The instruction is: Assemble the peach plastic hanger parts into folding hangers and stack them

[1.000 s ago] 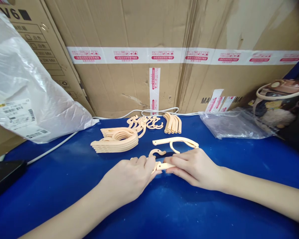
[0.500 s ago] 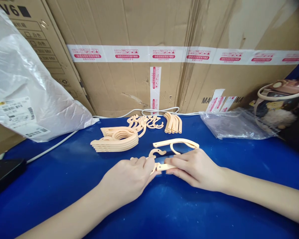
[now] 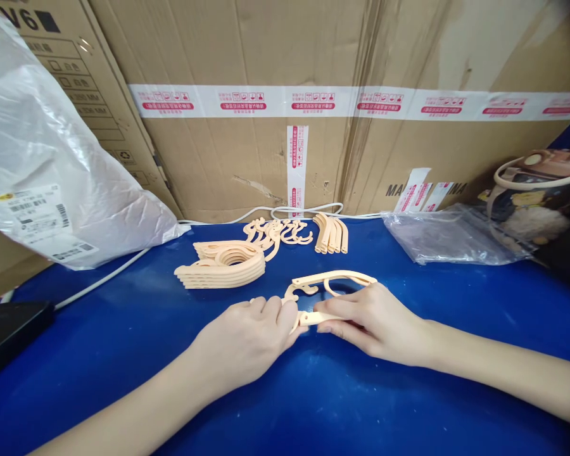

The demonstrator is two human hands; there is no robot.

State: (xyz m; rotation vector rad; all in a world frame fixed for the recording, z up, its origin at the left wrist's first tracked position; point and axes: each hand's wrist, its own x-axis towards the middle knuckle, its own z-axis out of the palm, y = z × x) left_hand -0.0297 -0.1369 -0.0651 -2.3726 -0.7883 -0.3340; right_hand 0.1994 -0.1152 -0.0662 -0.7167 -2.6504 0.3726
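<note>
The left hand (image 3: 251, 342) has its fingers clamped on the hook (image 3: 310, 291), the right hand (image 3: 382, 320) on the hanger arm (image 3: 312, 318); uneven pressure could make either slip.

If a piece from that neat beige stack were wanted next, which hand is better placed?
Probably the left hand: the stack of beige hanger pieces lies just beyond it, while the right hand is farther away. Both are holding beige hanger parts, so the left would likely have to let go first.
</note>
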